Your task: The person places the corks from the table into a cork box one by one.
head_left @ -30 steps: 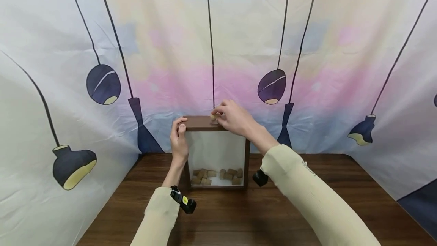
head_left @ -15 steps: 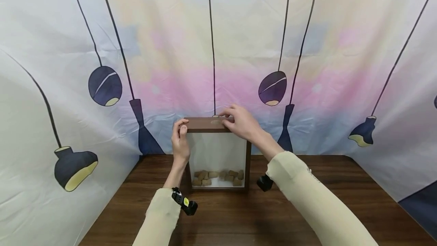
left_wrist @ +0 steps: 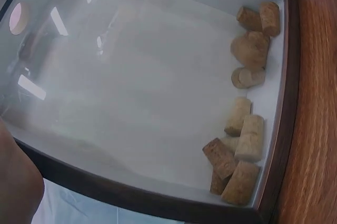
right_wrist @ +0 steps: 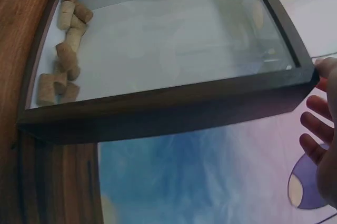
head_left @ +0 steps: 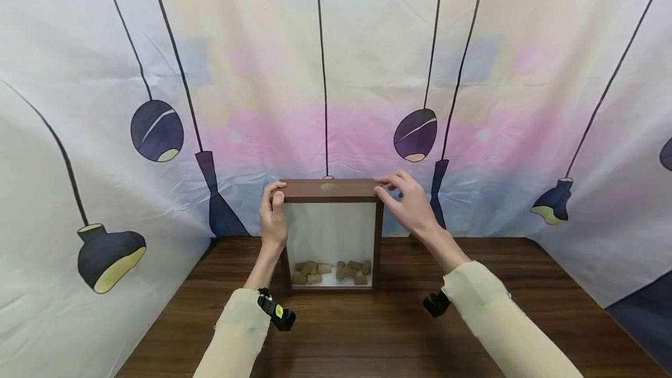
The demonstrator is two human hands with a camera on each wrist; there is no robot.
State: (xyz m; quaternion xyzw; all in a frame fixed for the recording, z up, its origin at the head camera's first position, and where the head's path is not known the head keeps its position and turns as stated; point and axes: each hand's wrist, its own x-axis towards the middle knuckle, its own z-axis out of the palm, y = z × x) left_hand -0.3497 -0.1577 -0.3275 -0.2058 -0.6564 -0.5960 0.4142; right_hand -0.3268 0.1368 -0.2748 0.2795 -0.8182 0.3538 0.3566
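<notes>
A dark-brown wooden shadow box [head_left: 331,191] with a clear front stands upright on the table. Several corks [head_left: 310,270] lie along its floor in two loose groups, also seen as corks [left_wrist: 247,145] in the left wrist view. There is a round hole [head_left: 329,187] in its top board. My left hand [head_left: 273,220] grips the upper left corner, fingers over the top and thumb at the front. At the upper right corner is my right hand [head_left: 412,206], thumb and forefinger tips right at the edge, its other fingers [right_wrist: 316,126] loosely spread.
The dark wooden table [head_left: 341,337] extends around the box. Behind it hangs a pastel cloth [head_left: 252,74] printed with dark lamps, close to the table's back edge. Each wrist carries a small black camera, such as the left camera [head_left: 283,319].
One second ago my right hand pinched a cork over the hole. It has let go of the cork and moved right to the box's corner. My left hand keeps its grip.
</notes>
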